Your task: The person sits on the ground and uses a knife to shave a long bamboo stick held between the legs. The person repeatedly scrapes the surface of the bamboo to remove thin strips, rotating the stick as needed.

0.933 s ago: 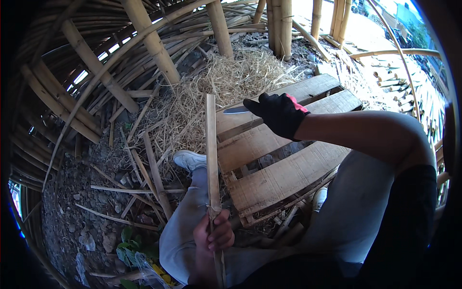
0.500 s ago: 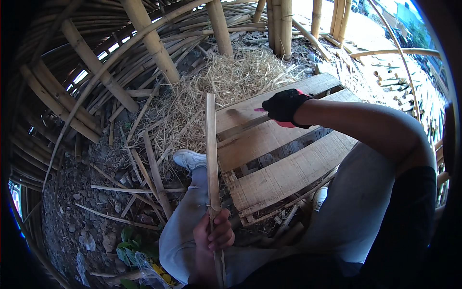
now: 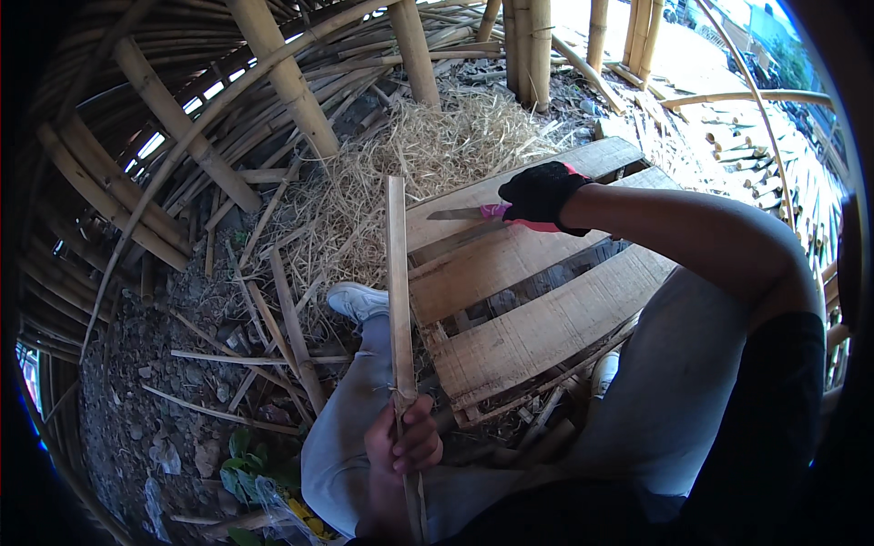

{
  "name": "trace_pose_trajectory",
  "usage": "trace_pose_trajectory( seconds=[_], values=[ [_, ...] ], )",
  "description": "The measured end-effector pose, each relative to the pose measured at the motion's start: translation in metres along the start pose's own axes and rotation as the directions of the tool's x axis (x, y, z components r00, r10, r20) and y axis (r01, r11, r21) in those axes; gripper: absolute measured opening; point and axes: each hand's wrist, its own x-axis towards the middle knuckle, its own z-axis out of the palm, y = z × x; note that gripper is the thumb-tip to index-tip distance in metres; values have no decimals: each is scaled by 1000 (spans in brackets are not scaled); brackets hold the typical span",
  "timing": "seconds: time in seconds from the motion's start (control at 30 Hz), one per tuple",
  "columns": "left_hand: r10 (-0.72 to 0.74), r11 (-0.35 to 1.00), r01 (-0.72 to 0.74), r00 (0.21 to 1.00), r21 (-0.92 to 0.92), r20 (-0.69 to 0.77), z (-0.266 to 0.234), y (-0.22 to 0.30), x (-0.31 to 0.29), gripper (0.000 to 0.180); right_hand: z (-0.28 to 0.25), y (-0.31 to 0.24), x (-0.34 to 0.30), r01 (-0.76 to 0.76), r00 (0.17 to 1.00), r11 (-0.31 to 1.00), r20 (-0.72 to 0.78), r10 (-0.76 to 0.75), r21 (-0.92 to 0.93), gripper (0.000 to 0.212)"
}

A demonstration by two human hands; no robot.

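My bare left hand [image 3: 406,435] is wrapped round a split bamboo strip [image 3: 398,282], which stands nearly upright in front of my left leg. Its lower end runs down past my fist to the bottom edge. In a black and red glove, my right hand [image 3: 544,198] grips a knife by its pink handle [image 3: 494,211]. The knife blade [image 3: 452,215] points left toward the strip, with a gap between them. Below the knife is a low wooden slatted platform [image 3: 546,341]; whether the blade touches its boards I cannot tell.
A heap of pale shavings [image 3: 455,136] lies beyond the platform. Bamboo posts [image 3: 287,82] and stacked poles stand behind it. Loose bamboo strips [image 3: 291,318] litter the ground at left, near a green plant [image 3: 244,469]. Cut bamboo pieces [image 3: 742,146] are piled at far right.
The knife blade, barely visible before, now shows clearly, pointing left. My right hand has shifted very slightly. My left hand holds the bamboo strip almost still.
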Motion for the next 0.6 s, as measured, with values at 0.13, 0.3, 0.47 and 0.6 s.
trace_pose_trajectory(
  seconds=[0.13,0.3,0.47,0.6],
  values=[
    [8,1000,-8,1000,13,0,2,0,-1,38,-1,4,8,8,1000,1000,28,-8,13,49],
    [0,1000,0,1000,5,-3,1,-1,2,38,-26,15,4,6,996,998,89,-12,58,65],
    [10,1000,-10,999,-2,-43,5,-2,0,39,-83,16,-17,295,929,893,116,-351,341,57],
    [14,1000,-14,997,5,-79,8,-3,1,39,-109,28,-42,221,804,538,160,-573,813,60]
  ],
)
